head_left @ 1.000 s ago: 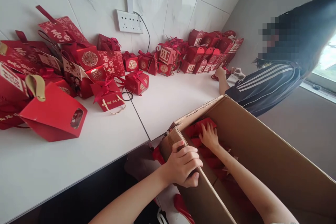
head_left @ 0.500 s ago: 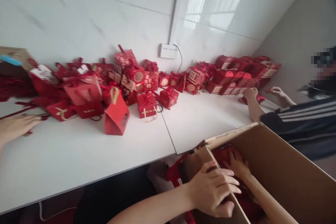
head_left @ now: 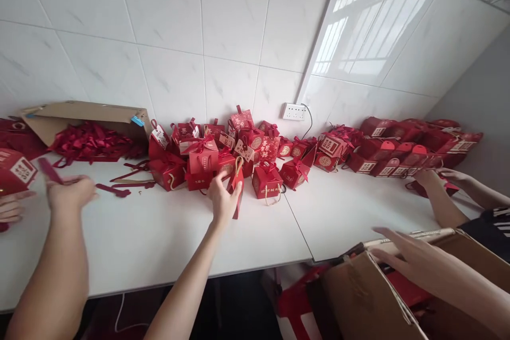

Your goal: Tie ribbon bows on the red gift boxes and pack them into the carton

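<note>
My left hand (head_left: 225, 196) is out over the white table, its fingers around a small red house-shaped gift box (head_left: 236, 205) with a gold cord loop on top. That box is tilted and partly covered by my fingers. Behind it sits a heap of decorated red gift boxes (head_left: 201, 156). Above the rim of a cardboard carton (head_left: 354, 289) is my right hand (head_left: 414, 260), fingers stretched out and nothing visible in them. Red items (head_left: 406, 287) lie inside the carton, partly hidden by my forearm.
At left, a person's hand (head_left: 71, 191) holds a dark red strip; another hand (head_left: 14, 210) is under a red box. A carton of red ribbons (head_left: 93, 141) lies behind. At far right, a co-worker's hands (head_left: 432, 178) touch a red box near stacked boxes (head_left: 398, 151).
My left hand has left the carton flap and taken hold of the house-shaped gift box. My right hand has come up out of the carton. The view has turned left.
</note>
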Tool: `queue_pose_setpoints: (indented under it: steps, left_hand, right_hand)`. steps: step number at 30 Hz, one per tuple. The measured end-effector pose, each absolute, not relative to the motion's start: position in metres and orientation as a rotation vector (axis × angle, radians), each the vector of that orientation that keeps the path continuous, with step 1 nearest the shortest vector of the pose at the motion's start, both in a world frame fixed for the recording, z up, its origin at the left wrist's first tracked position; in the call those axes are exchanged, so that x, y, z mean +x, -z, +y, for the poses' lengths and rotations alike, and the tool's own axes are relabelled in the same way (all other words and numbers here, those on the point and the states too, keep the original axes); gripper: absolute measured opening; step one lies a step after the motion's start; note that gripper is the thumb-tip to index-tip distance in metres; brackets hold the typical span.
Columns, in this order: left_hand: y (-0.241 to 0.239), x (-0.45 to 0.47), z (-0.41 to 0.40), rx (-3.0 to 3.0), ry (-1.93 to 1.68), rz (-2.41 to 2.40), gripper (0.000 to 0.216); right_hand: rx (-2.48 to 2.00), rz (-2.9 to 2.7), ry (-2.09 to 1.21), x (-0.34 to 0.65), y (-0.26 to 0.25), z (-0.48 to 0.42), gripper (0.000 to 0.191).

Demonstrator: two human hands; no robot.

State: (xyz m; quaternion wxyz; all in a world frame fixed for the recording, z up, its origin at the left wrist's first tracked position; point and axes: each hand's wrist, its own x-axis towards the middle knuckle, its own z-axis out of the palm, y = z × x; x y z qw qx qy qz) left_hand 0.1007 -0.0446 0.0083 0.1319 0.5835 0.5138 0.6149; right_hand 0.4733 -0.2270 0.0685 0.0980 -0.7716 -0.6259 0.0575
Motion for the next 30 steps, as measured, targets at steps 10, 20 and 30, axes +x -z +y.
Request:
queue_pose_setpoints:
  steps: [10, 20, 30]
  left_hand:
    - [-0.022, 0.010, -0.098, 1.872, -1.407, 1.163, 0.021]
    - [-0.035, -0.003, -0.114, 1.909, -1.150, 1.121, 0.017]
    - [-0.045, 0.014, -0.110, 2.298, -1.319, 1.085, 0.007]
  right_hand:
    - [-1.208, -2.449, -0.358, 0.241, -0.099, -0.110, 0.044]
    - [-1.023, -1.760, -0.573, 0.173, -0.054, -0.102, 0.028]
    - [-0.967, -1.838, -0.215, 0.171, -0.016, -0.123, 0.019]
